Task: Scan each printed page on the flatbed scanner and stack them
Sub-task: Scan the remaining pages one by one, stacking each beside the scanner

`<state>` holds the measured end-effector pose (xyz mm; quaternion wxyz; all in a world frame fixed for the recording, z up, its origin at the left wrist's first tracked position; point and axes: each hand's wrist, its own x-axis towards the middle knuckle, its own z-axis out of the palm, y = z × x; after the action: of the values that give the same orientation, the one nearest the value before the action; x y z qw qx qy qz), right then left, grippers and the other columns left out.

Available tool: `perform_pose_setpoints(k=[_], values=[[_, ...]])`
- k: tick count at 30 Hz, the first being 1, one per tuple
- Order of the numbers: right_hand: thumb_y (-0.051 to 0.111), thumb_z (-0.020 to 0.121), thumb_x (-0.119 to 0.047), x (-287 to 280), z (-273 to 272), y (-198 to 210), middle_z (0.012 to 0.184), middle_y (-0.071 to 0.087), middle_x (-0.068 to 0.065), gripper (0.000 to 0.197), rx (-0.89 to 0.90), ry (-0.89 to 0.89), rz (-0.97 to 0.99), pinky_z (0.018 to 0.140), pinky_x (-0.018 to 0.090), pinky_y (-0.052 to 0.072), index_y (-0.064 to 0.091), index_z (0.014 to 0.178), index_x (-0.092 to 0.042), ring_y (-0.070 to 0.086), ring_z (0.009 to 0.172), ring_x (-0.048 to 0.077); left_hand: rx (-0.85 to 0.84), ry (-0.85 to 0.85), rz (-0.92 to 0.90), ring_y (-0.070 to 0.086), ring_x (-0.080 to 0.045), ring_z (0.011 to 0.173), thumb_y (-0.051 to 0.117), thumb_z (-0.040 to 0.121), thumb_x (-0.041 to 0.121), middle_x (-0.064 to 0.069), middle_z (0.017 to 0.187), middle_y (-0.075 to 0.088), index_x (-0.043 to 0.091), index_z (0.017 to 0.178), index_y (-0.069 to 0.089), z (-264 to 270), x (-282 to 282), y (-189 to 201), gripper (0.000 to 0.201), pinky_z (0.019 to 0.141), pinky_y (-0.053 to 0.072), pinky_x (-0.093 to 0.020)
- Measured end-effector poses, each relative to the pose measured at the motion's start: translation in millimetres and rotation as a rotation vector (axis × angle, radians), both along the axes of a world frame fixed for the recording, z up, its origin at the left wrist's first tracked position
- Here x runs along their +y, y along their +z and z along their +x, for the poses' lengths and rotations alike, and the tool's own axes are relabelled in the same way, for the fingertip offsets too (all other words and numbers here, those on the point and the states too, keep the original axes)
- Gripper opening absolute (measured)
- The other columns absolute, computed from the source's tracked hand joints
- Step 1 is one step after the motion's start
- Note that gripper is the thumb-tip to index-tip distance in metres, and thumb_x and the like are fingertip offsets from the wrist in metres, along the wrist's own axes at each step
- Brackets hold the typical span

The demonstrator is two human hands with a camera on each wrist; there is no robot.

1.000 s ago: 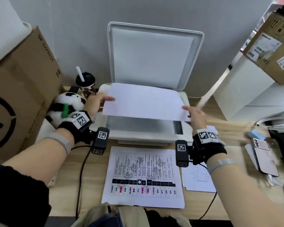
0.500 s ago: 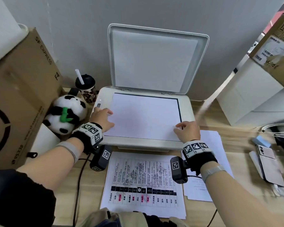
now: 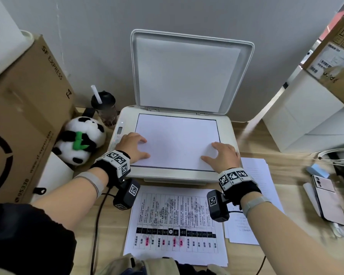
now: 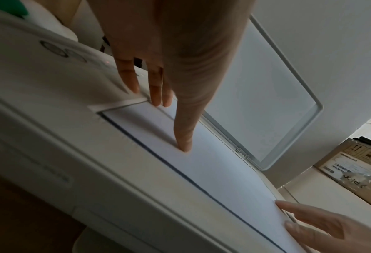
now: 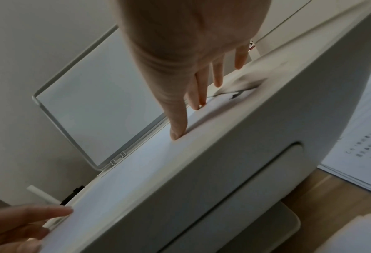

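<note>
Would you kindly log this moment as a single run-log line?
step: aligning sheet on scanner glass | left hand: fingers flat on sheet | right hand: flat on sheet | scanner lid: open

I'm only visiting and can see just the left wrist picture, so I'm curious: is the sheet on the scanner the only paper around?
Observer: No. The head view shows a printed page with a table on it, lying on the desk in front of the scanner.
Visitor: Any more paper?
Observer: Yes, a pile of pages lies on the desk to the right of the scanner, near the right hand.
Visitor: And the green thing in the top corner of my picture?
Observer: That belongs to a plush panda holding a green sprig. It sits left of the scanner, close to the left hand.
</note>
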<state>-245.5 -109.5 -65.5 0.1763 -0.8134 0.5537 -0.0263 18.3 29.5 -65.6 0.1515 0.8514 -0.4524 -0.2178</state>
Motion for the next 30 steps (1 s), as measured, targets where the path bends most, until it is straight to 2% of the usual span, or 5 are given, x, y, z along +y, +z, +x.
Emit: perform_pose_setpoints(k=[4, 11, 30], values=[[0.06, 0.085, -0.051, 2.9, -0.8, 3.8, 0.148, 0.039, -0.006, 0.065, 0.028, 0.017, 0.006, 0.113, 0.039, 0.018, 0.041, 0.14, -0.022, 0.025, 0.14, 0.015, -0.014, 0.002, 0.016, 0.035, -0.021, 0.131, 0.077, 0.074, 0.036, -0.002, 0.138, 0.04, 0.023, 0.122, 0.055, -0.4, 2.4, -0.5, 0.055, 0.11, 0.031, -0.037], [0.051, 0.089, -0.052, 6.8, 4.0, -3.9, 0.155, 0.025, -0.01, 0.067, 0.057, 0.003, 0.012, 0.113, 0.041, 0.017, 0.03, 0.146, -0.024, 0.018, 0.143, 0.015, 0.003, 0.025, -0.006, 0.031, -0.02, 0.134, 0.075, 0.076, 0.035, 0.001, 0.143, 0.038, 0.024, 0.123, 0.054, -3.0, 4.6, -1.3, 0.053, 0.111, 0.029, -0.036], [0.049, 0.09, -0.053, 6.5, 5.0, -4.0, 0.156, 0.022, -0.011, 0.068, 0.046, -0.008, 0.042, 0.115, 0.044, 0.014, 0.027, 0.148, -0.025, 0.014, 0.145, 0.015, 0.019, 0.038, -0.007, 0.031, -0.022, 0.134, 0.074, 0.077, 0.034, 0.001, 0.145, 0.038, 0.023, 0.124, 0.053, -5.2, 4.1, 0.1, 0.053, 0.11, 0.03, -0.037]])
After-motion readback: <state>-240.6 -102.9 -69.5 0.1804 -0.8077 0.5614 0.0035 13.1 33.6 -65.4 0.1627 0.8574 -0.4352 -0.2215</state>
